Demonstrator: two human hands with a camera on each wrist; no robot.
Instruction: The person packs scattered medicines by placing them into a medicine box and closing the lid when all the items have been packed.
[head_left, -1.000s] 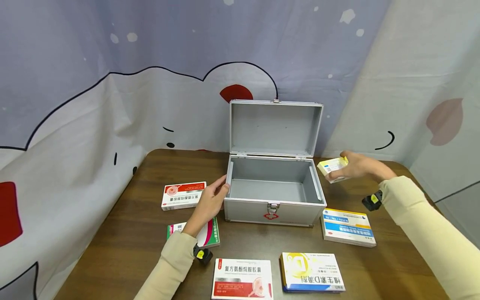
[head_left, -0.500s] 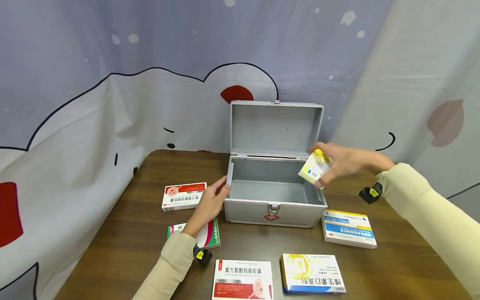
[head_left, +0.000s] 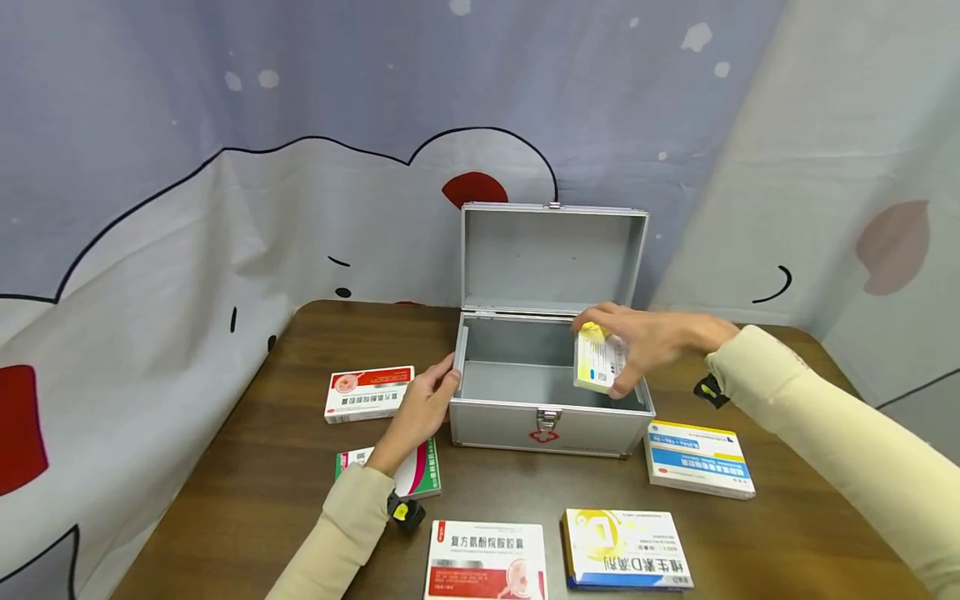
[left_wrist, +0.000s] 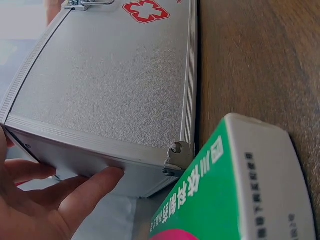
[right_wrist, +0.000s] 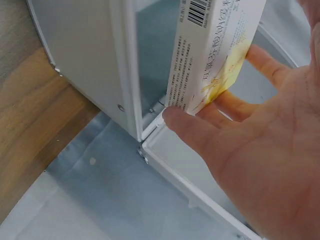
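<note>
A silver metal first-aid case point(head_left: 495, 423) with a red cross emblem stands on the table, its lid point(head_left: 551, 258) raised. My right hand point(head_left: 656, 337) grips a white and yellow medicine box point(head_left: 597, 362) by its edges. That box is tilted upright over the right part of the case opening. In the right wrist view the thumb is on one side of the medicine box point(right_wrist: 215, 55), the fingers on the other. My left hand point(head_left: 422, 407) rests against the left side of the case; in the left wrist view its fingertips point(left_wrist: 107, 180) touch the side wall.
A red and white medicine box point(head_left: 369, 393) and a green one point(head_left: 429, 468) lie left of the case. In front are another red and white box point(head_left: 486, 560) and a yellow and white one point(head_left: 626, 546). A blue and white box point(head_left: 699, 458) lies right. A curtain point(head_left: 337, 208) hangs behind.
My right hand has carried the white and yellow medicine box leftward from beside the case to over its opening, turning it more upright. My left hand has stayed in place.
</note>
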